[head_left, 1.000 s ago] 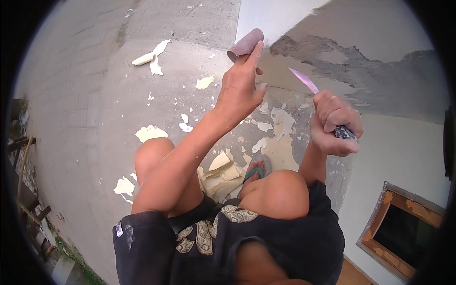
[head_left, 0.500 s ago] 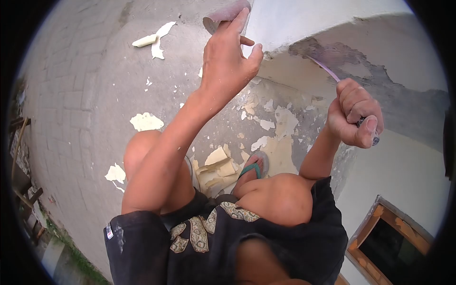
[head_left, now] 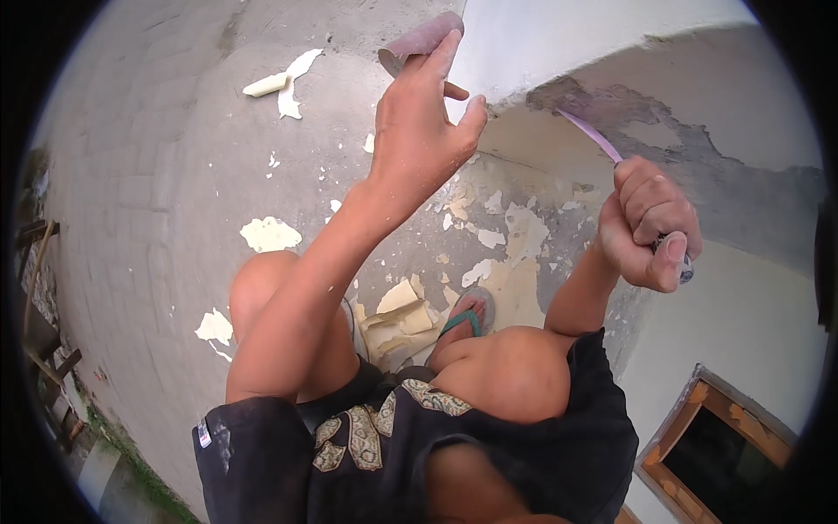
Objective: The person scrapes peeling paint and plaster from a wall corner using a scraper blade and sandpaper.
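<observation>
Left hand (head_left: 423, 122): one; held a curled brown sheet (head_left: 428, 37) at the fingertips, thumb apart. Right hand (head_left: 650, 218): one; was closed round a knife (head_left: 594, 137), which slanted toward a flaked patch (head_left: 633, 118) on the wall (head_left: 759, 96); tip contact could not be told. Paint flakes (head_left: 271, 234): several, lay on the floor (head_left: 166, 288). Handling, as judged: a shallow angle and light pressure along loose edges suited best, fingers clear of the point.

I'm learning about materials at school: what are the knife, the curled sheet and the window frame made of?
Knife: blade probably smooth metal, thin with a pinkish sheen.
Curled sheet: perhaps dull sandpaper, thin and brownish; grit too small to see.
Window frame: likely matte wood, brown with orange patches.
</observation>
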The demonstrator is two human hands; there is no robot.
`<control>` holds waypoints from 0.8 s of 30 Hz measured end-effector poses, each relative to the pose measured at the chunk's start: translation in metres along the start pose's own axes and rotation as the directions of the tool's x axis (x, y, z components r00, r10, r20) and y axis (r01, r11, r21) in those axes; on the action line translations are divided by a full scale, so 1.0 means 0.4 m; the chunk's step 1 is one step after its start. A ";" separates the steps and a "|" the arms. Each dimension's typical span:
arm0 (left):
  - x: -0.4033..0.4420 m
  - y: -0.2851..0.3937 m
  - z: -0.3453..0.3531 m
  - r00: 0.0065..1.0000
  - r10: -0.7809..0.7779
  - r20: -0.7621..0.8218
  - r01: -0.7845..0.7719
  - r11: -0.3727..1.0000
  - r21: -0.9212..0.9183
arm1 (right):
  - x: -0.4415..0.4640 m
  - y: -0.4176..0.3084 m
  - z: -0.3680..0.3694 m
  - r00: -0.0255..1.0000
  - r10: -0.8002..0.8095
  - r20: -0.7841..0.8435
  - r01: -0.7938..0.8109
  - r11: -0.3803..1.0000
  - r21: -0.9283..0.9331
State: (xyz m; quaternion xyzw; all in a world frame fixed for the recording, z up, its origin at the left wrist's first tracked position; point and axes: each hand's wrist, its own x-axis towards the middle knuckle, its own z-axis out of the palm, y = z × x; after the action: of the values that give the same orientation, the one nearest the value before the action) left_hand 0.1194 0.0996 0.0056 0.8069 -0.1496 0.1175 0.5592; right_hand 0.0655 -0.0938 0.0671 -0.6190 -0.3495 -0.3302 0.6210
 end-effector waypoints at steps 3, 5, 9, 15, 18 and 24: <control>0.003 0.006 -0.014 0.997 -0.042 0.058 0.038 0.996 0.077 | -0.035 0.023 0.014 0.985 0.110 -0.136 -0.135 0.972 -0.191; 0.011 0.005 -0.006 0.999 -0.008 0.038 0.008 1.000 0.015 | -0.029 0.016 0.026 0.992 0.075 -0.105 -0.097 0.969 -0.227; -0.005 0.001 -0.001 0.998 -0.027 0.053 0.025 0.999 0.048 | -0.017 0.011 -0.008 0.983 0.101 -0.155 -0.126 0.979 -0.159; 0.006 -0.013 -0.002 0.999 0.022 0.043 -0.026 0.996 0.084 | -0.015 -0.022 -0.006 0.995 0.037 -0.094 -0.052 0.987 -0.154; 0.005 -0.013 -0.001 0.999 -0.023 0.050 0.022 1.000 0.018 | -0.019 -0.009 -0.016 0.999 -0.040 0.002 0.040 0.991 -0.125; 0.008 -0.002 -0.004 0.998 -0.027 0.063 0.025 0.999 0.039 | -0.008 -0.076 -0.003 0.999 -0.031 -0.010 0.030 0.995 -0.092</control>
State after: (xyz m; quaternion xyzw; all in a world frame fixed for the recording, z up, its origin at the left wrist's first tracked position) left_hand 0.1227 0.1008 0.0067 0.8227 -0.1544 0.0873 0.5402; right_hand 0.0382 -0.0957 0.0806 -0.6395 -0.3400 -0.3589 0.5888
